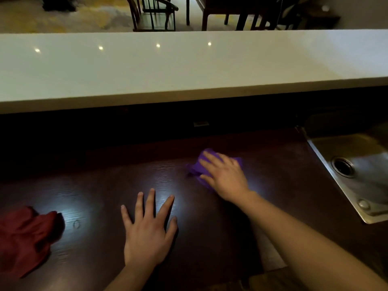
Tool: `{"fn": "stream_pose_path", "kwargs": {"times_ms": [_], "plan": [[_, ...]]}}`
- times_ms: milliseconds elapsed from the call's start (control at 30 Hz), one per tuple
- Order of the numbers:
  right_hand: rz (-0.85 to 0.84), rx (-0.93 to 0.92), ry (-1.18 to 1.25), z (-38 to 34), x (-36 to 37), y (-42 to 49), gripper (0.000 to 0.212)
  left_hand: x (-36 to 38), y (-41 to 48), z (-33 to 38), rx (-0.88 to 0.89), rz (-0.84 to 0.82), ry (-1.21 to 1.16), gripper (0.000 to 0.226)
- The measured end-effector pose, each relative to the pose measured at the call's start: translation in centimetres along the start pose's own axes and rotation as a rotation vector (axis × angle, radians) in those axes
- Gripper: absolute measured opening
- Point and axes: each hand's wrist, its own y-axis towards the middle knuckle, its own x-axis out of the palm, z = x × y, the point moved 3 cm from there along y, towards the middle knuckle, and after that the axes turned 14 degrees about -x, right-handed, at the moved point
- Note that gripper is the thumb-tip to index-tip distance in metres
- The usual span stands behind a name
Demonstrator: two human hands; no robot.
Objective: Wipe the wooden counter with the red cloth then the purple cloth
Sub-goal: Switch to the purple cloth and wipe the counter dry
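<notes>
The dark wooden counter runs across the lower half of the view. A purple cloth lies bunched on it right of centre, and my right hand presses down on top of it, covering most of it. My left hand rests flat on the bare wood near the front, fingers spread, holding nothing. A red cloth lies crumpled at the front left of the counter, apart from both hands.
A raised white ledge runs along the back of the counter. A steel sink with a drain is set into the right end. Chairs and a table stand on the floor beyond the ledge.
</notes>
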Motion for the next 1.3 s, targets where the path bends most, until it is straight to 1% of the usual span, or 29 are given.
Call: {"fn": "stream_pose_path", "kwargs": {"times_ms": [33, 100, 133, 167, 200, 233, 267, 333, 400, 433, 467, 500, 533, 567, 633, 700, 767, 833, 867, 900, 933, 1000, 1033, 1067, 1100, 1133, 1200, 1233, 1300], "plan": [[-0.004, 0.061, -0.025, 2.0, -0.1, 0.2, 0.050, 0.0, 0.0, 0.0, 0.000, -0.002, 0.000, 0.056], [-0.006, 0.328, 0.001, 5.3, -0.3, 1.3, 0.049, 0.1, 0.1, 0.1, 0.001, 0.001, 0.005, 0.057], [0.002, 0.463, 0.056, 5.9, -0.3, 2.3, 0.049, 0.1, 0.1, 0.1, -0.001, 0.002, 0.009, 0.057], [0.021, 0.556, 0.098, 5.5, -0.5, 3.6, 0.050, 0.2, 0.1, 0.0, -0.003, -0.001, 0.010, 0.057], [0.038, 0.586, 0.109, 4.2, -0.6, 4.8, 0.050, 0.2, 0.1, 0.0, -0.003, -0.003, 0.010, 0.057], [0.039, 0.558, 0.115, 2.4, -0.5, 5.9, 0.050, 0.1, 0.1, 0.1, 0.000, -0.005, 0.013, 0.057], [0.034, 0.484, 0.129, 0.0, -0.5, 7.0, 0.050, 0.1, 0.2, 0.1, 0.001, -0.007, 0.018, 0.058], [0.011, 0.248, 0.131, -5.5, -0.1, 8.4, 0.051, 0.1, 0.1, 0.1, -0.003, -0.016, 0.027, 0.057], [-0.052, -0.022, 0.099, -10.4, 0.7, 7.8, 0.052, 0.1, 0.1, 0.1, 0.013, -0.009, 0.028, 0.054], [-0.061, -0.109, 0.099, -11.1, 0.9, 7.2, 0.052, 0.0, 0.1, 0.1, 0.018, -0.003, 0.028, 0.054], [-0.056, -0.155, 0.109, -10.4, 0.7, 6.7, 0.052, 0.0, 0.1, 0.0, 0.017, 0.000, 0.027, 0.054], [-0.050, -0.148, 0.089, -8.6, 0.4, 5.9, 0.052, 0.1, 0.1, 0.0, 0.012, 0.004, 0.019, 0.055], [-0.060, -0.102, 0.051, -6.1, 0.2, 5.0, 0.052, 0.0, 0.1, -0.1, 0.008, 0.010, 0.007, 0.056], [-0.075, -0.012, 0.014, -3.2, 0.0, 3.7, 0.052, 0.0, 0.0, -0.1, 0.006, 0.015, -0.001, 0.057], [-0.118, 0.235, -0.021, 2.9, -0.7, 0.1, 0.051, -0.1, 0.0, 0.0, 0.003, 0.013, -0.005, 0.057], [-0.120, 0.439, 0.006, 6.7, -1.4, -4.4, 0.052, -0.1, 0.1, 0.0, 0.000, 0.009, -0.007, 0.058], [-0.070, 0.557, 0.049, 7.0, -1.8, -7.3, 0.051, -0.2, 0.0, 0.1, -0.002, 0.004, -0.013, 0.058], [-0.030, 0.614, 0.070, 4.3, -1.6, -8.5, 0.049, -0.4, 0.0, 0.2, -0.001, 0.001, -0.016, 0.058], [-0.024, 0.612, 0.075, 2.1, -1.6, -8.6, 0.048, -0.5, 0.0, 0.2, 0.001, 0.000, -0.015, 0.059], [-0.023, 0.564, 0.070, -0.4, -1.5, -8.7, 0.048, -0.5, -0.1, 0.1, 0.003, -0.004, -0.013, 0.059], [-0.018, 0.470, 0.058, -2.9, -1.2, -9.0, 0.048, -0.5, -0.1, 0.1, 0.005, -0.010, -0.014, 0.059], [-0.020, 0.218, 0.046, -6.6, -0.6, -10.7, 0.049, -0.6, 0.0, 0.0, 0.009, -0.014, -0.023, 0.060], [-0.044, 0.125, 0.057, -6.5, -0.8, -11.8, 0.050, -0.7, 0.0, 0.0, 0.010, -0.018, -0.025, 0.060], [-0.070, 0.087, 0.044, -5.0, -1.0, -13.0, 0.050, -0.7, 0.1, -0.1, 0.013, -0.024, -0.025, 0.060], [-0.094, 0.120, 0.007, -2.7, -1.2, -14.1, 0.050, -0.7, 0.0, -0.1, 0.015, -0.030, -0.026, 0.061], [-0.114, 0.230, -0.023, 0.1, -1.6, -15.1, 0.048, -0.8, 0.0, -0.2, 0.018, -0.036, -0.032, 0.061], [-0.150, 0.552, 0.012, 5.1, -2.7, -16.8, 0.048, -1.1, 0.0, -0.3, 0.024, -0.058, -0.070, 0.059], [-0.146, 0.667, 0.065, 6.4, -2.9, -17.3, 0.048, -1.3, 0.0, -0.4, 0.027, -0.074, -0.111, 0.057], [-0.110, 0.760, 0.075, 5.5, -2.9, -17.2, 0.049, -1.9, 0.1, -1.0, 0.041, -0.101, -0.204, 0.053]]}}
